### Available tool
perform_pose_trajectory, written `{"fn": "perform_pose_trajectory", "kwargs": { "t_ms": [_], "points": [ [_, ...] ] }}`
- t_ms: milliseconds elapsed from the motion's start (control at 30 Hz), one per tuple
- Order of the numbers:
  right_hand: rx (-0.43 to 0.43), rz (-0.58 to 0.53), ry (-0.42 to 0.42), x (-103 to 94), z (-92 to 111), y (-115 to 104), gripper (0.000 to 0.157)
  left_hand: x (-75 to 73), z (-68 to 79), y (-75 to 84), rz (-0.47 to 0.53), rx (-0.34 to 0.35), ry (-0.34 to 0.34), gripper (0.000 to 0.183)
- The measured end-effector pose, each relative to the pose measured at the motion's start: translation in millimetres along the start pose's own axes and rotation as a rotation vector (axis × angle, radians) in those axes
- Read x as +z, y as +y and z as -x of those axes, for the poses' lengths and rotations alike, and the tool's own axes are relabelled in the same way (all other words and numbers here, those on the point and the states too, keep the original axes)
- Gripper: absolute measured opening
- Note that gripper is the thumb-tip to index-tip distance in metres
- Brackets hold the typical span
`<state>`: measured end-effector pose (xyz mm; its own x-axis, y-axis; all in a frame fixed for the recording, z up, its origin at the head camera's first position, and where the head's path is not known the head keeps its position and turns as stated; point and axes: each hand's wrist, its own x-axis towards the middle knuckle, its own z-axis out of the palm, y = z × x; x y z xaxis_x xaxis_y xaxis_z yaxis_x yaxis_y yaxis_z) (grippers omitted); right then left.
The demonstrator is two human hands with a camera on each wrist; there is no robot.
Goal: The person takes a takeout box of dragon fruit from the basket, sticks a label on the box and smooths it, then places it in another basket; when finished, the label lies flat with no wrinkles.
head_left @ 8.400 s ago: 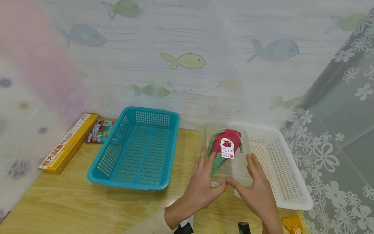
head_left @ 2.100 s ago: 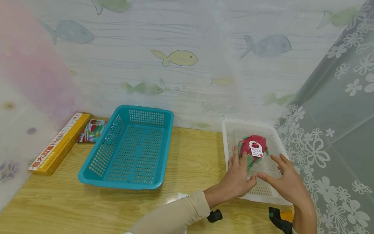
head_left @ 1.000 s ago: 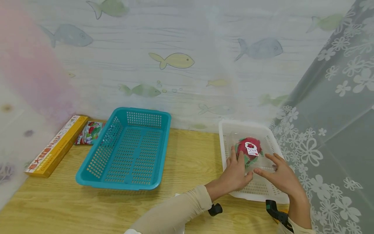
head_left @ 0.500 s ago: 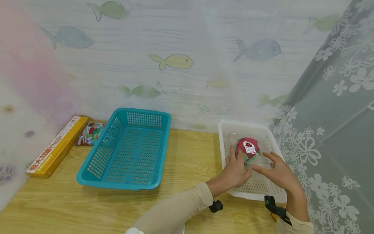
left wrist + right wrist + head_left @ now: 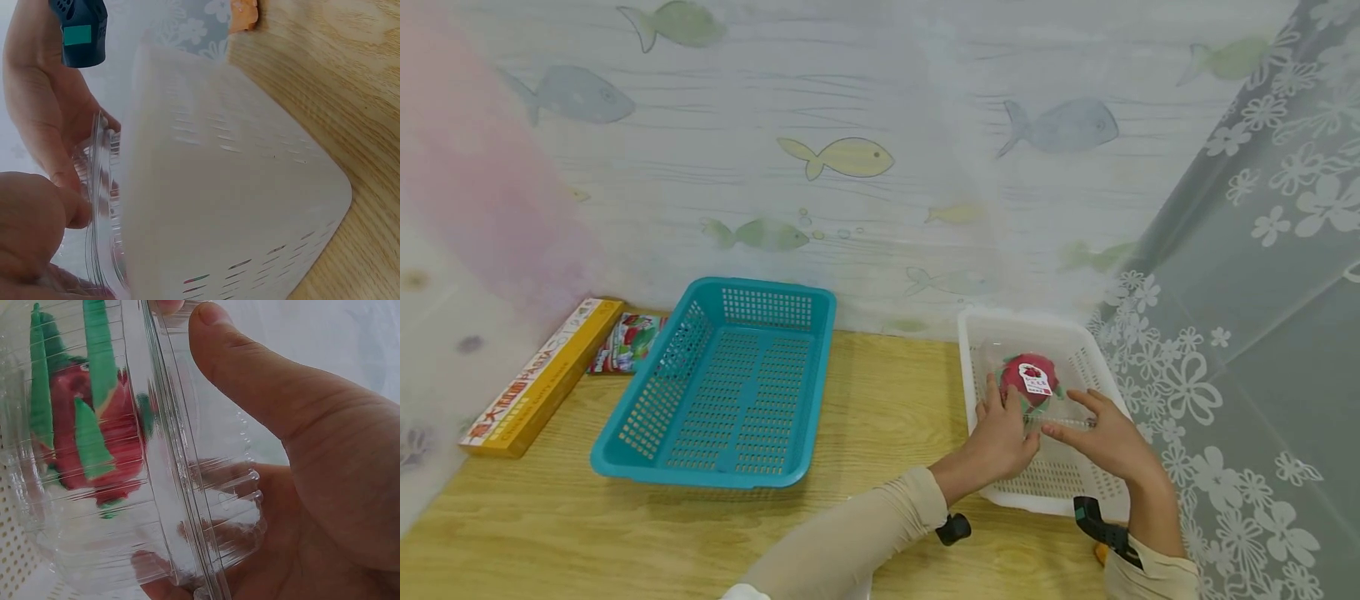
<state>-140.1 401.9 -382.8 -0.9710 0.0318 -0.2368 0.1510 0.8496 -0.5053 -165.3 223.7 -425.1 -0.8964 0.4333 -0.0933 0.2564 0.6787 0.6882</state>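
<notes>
In the head view, my left hand (image 5: 1000,437) and right hand (image 5: 1108,437) grip the near corners of a clear plastic clamshell box (image 5: 181,487). Inside it lies a red dragon fruit (image 5: 1018,372) with green scales and a white label on the lid above. The box sits within the walls of a white slotted basket (image 5: 1052,504), toward its back; whether it touches the floor cannot be seen. In the right wrist view my thumb presses the box rim, with fingers on the other side. The left wrist view shows the basket's outer wall (image 5: 206,175), hiding most of the box.
A teal basket (image 5: 715,482) stands left on the wooden table. Beyond it are a yellow pasta box (image 5: 542,375) and a colourful packet (image 5: 628,343). An orange packet (image 5: 244,14) lies by the white basket's near right. Fish-printed and flowered curtains bound the table.
Since the earliest frame, both hands have carried the clamshell box rightward from the white basket's left side into it. In the last two seconds it has sunk lower and drawn slightly left; both hands keep hold.
</notes>
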Motion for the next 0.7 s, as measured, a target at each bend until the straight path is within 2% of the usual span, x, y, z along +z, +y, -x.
{"fn": "perform_pose_trajectory", "kwargs": {
  "t_ms": [300,700],
  "points": [
    [-0.006,0.02,0.007,1.2,-3.8,2.7,0.095,2.6,-3.3,1.2,-0.023,-0.019,0.003,0.072],
    [-0.007,0.037,-0.011,3.6,-8.1,7.3,0.096,6.8,-6.3,0.9,-0.072,-0.002,0.004,0.072]
  ]
}}
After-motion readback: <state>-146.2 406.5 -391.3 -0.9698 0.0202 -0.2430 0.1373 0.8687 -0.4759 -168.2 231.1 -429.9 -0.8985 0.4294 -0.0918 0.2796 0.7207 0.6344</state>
